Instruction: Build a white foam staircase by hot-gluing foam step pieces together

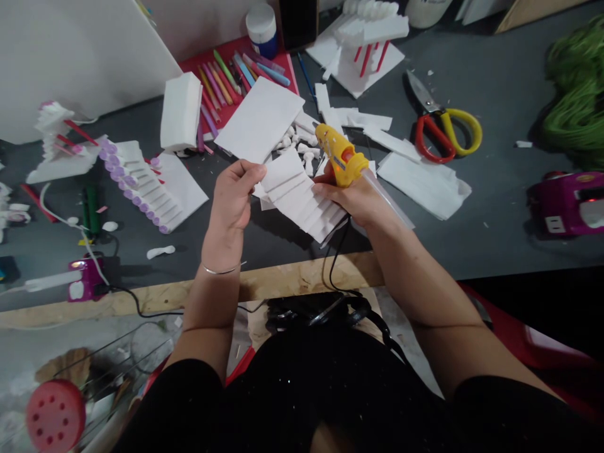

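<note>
Between my hands is a strip of white paper [297, 195] folded into step-like pleats. The thumb and fingers of my left hand [233, 192] pinch its upper left corner. My right hand [356, 195] is closed around a yellow hot glue gun [346, 157], its nozzle pointing up and left and a clear glue stick [387, 200] sticking out of its back. The right thumb also rests on the pleated paper's right side. Just beyond the paper lie small white twisted pieces [306, 153] and a flat white sheet [262, 119].
Scissors [436, 119] with red and yellow handles lie to the right, near white paper strips [419, 179]. A stair-like paper model [141, 185] stands at left, another model [370, 47] at back. Coloured pens [226, 85] lie on a red sheet. A black cord crosses the table's wooden edge [302, 274].
</note>
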`<state>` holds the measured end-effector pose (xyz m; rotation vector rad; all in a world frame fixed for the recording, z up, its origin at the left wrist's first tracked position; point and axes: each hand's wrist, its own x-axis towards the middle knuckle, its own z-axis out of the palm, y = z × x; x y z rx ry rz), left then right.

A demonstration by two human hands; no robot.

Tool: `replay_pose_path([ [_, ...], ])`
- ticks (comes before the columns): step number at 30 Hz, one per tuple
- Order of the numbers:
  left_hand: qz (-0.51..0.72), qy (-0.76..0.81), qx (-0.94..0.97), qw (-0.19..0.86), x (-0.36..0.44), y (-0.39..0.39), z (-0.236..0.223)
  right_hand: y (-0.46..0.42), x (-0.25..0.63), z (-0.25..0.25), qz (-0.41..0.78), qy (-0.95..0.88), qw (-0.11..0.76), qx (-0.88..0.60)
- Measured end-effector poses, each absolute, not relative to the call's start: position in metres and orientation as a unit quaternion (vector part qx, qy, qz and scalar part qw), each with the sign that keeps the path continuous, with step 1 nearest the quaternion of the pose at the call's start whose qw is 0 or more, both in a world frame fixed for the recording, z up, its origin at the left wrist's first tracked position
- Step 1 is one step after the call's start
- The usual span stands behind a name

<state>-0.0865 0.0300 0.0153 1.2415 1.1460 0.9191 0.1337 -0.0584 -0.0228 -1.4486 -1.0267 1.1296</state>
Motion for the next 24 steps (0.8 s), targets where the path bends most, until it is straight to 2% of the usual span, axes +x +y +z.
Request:
replay_pose_path([
  [24, 0.422, 0.476, 0.486, 0.599, -0.085, 0.028, 0.019, -0.059, 0.129, -0.016, 0.475, -0.394, 0.530, -0.582],
])
